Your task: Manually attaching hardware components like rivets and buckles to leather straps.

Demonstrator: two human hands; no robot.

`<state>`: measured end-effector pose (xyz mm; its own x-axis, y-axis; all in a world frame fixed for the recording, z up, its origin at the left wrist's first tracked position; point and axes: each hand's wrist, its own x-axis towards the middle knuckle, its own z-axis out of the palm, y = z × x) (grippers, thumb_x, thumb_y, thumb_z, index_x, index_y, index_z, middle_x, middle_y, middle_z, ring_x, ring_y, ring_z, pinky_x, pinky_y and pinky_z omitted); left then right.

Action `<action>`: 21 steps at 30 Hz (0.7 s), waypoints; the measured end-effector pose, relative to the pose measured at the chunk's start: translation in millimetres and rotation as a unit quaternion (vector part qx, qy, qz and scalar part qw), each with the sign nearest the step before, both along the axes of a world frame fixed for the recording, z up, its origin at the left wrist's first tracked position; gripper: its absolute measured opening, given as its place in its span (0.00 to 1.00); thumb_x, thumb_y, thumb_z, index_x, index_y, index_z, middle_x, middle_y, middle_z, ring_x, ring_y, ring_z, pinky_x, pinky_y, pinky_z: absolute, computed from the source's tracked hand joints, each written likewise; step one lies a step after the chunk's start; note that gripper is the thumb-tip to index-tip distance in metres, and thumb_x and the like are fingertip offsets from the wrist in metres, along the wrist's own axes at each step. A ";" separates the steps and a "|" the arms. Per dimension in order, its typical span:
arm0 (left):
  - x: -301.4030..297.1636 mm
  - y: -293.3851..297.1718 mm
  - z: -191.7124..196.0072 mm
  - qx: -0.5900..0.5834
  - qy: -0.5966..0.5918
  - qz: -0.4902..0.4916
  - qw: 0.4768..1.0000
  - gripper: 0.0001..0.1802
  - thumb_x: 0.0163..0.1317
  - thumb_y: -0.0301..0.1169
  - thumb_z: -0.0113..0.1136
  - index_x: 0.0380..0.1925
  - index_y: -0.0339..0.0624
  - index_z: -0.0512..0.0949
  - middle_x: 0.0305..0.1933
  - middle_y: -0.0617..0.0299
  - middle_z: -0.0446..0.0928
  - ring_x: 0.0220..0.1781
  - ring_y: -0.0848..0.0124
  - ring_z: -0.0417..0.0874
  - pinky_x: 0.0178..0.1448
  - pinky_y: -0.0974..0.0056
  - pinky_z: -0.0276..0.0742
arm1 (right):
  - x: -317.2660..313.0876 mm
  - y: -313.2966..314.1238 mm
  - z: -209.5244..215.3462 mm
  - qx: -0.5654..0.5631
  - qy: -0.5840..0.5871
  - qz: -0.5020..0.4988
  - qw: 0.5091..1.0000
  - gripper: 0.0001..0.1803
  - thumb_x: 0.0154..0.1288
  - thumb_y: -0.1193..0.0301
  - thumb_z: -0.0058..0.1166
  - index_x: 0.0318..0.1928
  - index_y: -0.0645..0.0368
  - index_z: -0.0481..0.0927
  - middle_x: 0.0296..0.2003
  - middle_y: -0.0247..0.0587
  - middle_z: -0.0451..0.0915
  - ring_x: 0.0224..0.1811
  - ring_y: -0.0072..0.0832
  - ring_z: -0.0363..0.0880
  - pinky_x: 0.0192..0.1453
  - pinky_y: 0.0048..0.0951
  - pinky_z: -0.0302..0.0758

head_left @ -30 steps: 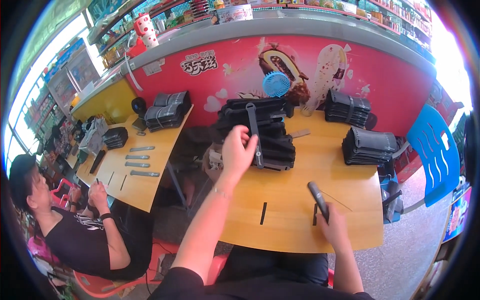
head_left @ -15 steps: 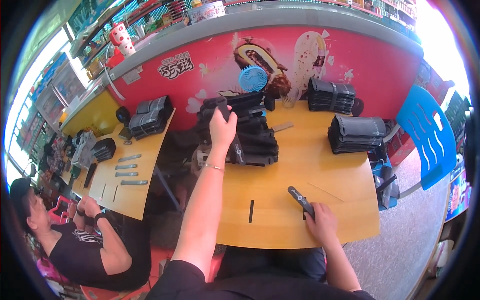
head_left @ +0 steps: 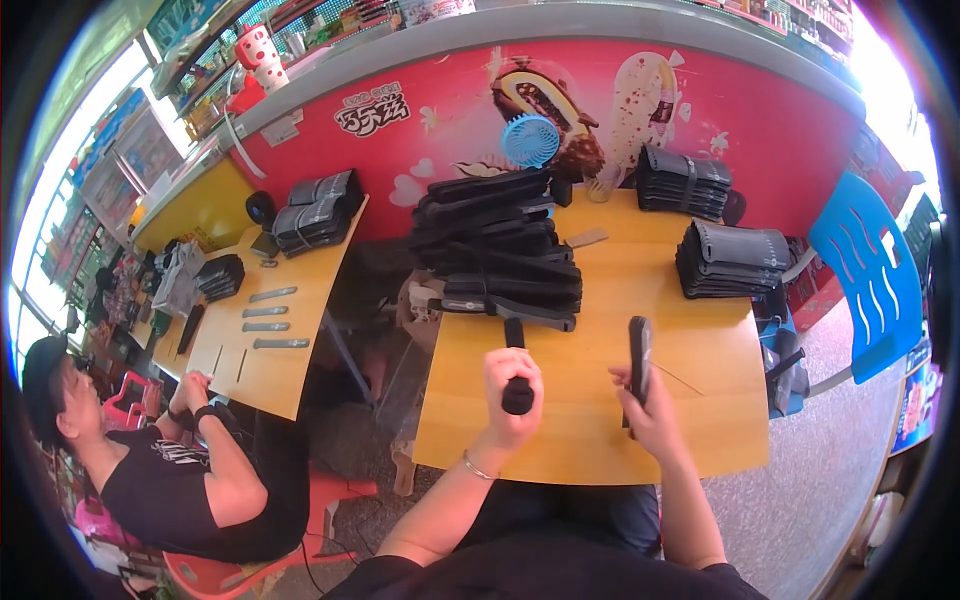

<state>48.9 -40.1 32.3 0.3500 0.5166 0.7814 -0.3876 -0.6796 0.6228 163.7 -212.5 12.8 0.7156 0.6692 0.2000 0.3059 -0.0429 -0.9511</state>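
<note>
Over the near part of the wooden table [head_left: 590,450], my left hand [head_left: 510,415] is closed around a black padded strap [head_left: 514,333]; one end stands out above the fist and a rounded end faces me below. To its right, my right hand [head_left: 655,420] grips a dark grey strap [head_left: 640,345] with a light printed mark, held upright just above the tabletop. A large pile of black straps [head_left: 490,235] lies beyond my left hand, partly over the table's left edge.
Folded grey bundles [head_left: 730,255] and a banded stack [head_left: 685,180] stand at the right. Behind the pile is a blue fan [head_left: 530,140]. A blue chair [head_left: 868,270] stands right. At the left, a seated person [head_left: 190,470] works at another table [head_left: 280,385] with several grey strips.
My left hand has come back from the pile toward me with a black strap. My right hand has raised its grey strap from lying tilted to upright. The view has shifted slightly.
</note>
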 end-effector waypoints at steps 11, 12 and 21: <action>2.4 -11.4 25.7 -0.006 0.107 -0.031 0.994 0.12 0.55 0.15 0.54 0.36 0.39 0.66 0.39 0.55 0.66 0.43 0.60 0.69 0.49 0.62 0.67 | -26.6 82.0 22.5 0.093 0.063 0.118 0.987 0.22 0.53 0.78 0.60 0.50 0.60 0.71 0.43 0.37 0.77 0.46 0.23 0.75 0.52 0.25 0.70; 0.9 -13.1 28.8 -0.006 0.113 -0.037 0.993 0.12 0.55 0.15 0.54 0.36 0.40 0.66 0.39 0.55 0.66 0.43 0.60 0.70 0.49 0.62 0.68 | -26.2 83.6 21.5 0.093 0.064 0.119 0.987 0.22 0.53 0.78 0.60 0.50 0.60 0.71 0.43 0.37 0.77 0.46 0.23 0.75 0.52 0.25 0.70; -13.0 -4.9 31.3 0.073 0.208 -0.137 0.966 0.26 0.48 0.23 0.64 0.49 0.39 0.66 0.51 0.50 0.66 0.56 0.51 0.68 0.60 0.56 0.65 | -27.3 74.5 -1.5 0.131 0.156 0.108 0.973 0.15 0.59 0.75 0.57 0.46 0.60 0.73 0.39 0.35 0.77 0.43 0.22 0.76 0.47 0.25 0.73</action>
<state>35.9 -45.0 63.6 0.7574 0.2541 0.6014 -0.3027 -0.6795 0.6683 136.3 -138.0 11.3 0.6179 0.7654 0.1800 -0.0238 0.2471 -0.9687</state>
